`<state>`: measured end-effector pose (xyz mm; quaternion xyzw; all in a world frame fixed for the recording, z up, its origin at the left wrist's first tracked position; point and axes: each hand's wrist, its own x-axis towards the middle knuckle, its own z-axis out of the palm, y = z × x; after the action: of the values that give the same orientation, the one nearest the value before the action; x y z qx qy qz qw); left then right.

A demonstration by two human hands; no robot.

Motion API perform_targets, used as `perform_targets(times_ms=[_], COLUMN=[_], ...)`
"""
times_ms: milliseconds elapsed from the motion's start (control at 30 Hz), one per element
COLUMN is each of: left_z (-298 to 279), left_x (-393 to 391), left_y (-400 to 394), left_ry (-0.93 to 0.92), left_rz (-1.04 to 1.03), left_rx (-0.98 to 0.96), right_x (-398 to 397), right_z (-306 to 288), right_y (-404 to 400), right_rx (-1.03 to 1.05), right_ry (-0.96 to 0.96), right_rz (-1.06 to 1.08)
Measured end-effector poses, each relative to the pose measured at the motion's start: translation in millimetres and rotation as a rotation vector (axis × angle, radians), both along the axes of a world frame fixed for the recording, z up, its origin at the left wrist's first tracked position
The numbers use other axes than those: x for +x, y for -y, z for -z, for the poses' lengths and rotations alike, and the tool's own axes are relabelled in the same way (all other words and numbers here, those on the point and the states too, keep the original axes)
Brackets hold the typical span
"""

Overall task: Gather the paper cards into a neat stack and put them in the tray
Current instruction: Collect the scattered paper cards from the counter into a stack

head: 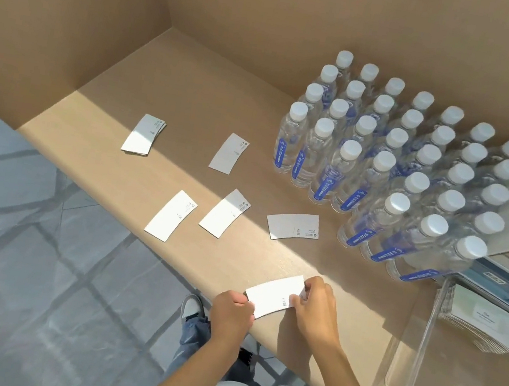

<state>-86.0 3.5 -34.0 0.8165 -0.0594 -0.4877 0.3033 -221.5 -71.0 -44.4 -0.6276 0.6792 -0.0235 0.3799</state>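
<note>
Cards [273, 295], print too small to read, pinched at both ends by left hand [232, 311] and right hand [317, 306].

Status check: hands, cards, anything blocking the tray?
Left hand and right hand pinch one card. Five lots loose on counter. Tray unobstructed; bottles stand behind.

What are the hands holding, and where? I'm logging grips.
One paper card: left hand pinches its left end, right hand its right end.

You're at an office or reception-type counter [193, 109], light wood with matching walls. Rows of identical water bottles [395, 158] suggest hospitality stock. Tiled floor [19, 255] below.
</note>
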Motion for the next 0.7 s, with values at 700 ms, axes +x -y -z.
perform_targets(times_ms=[700], left_z=[4], left_x=[49], left_y=[167], left_ry=[0.278], left_rz=[0.164], left_rx=[-0.032], right_x=[58], right_z=[-6], right_y=[135], right_rx=[-0.055], right_ry=[0.040], right_rz=[0.188])
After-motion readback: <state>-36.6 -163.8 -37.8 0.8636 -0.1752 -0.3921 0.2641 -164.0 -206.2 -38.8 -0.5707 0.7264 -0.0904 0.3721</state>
